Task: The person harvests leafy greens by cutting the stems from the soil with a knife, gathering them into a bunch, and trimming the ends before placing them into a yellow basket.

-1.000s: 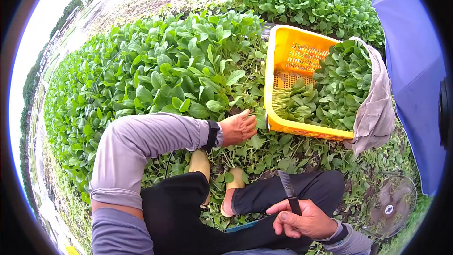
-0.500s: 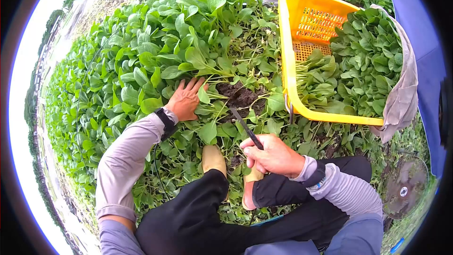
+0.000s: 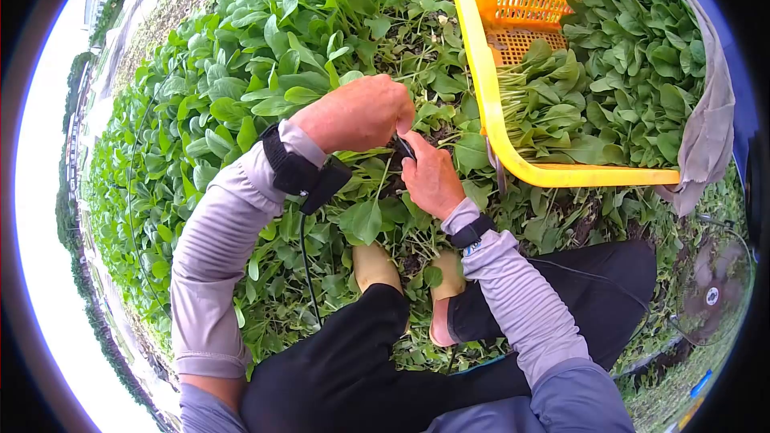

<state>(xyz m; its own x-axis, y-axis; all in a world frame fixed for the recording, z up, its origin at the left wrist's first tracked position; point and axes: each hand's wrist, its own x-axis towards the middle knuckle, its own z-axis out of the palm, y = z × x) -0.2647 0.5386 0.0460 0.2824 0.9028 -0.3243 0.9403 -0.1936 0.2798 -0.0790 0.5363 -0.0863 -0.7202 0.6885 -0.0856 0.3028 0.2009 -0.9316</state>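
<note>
1. right hand (image 3: 433, 179): closed around the knife (image 3: 407, 147); blade hidden.
2. left hand (image 3: 353, 116): curled, touching the right fingers; grip cannot be told; leafy plants (image 3: 228, 88) beside it.
3. yellow basket (image 3: 593, 176): right of both hands.
4. advisable: left fingertips clear of the edge, wrist steady.

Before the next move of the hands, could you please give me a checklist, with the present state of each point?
1. Dark-handled tool in the right hand: ok.
2. Left hand safely away from the tool: not ok, the hands meet closely.
3. Tool's working end in sight: not ok, hidden.
4. Stems gripped by left fingers: cannot tell, hidden.
5. Free space in yellow basket: ok, beside the greens.
</note>
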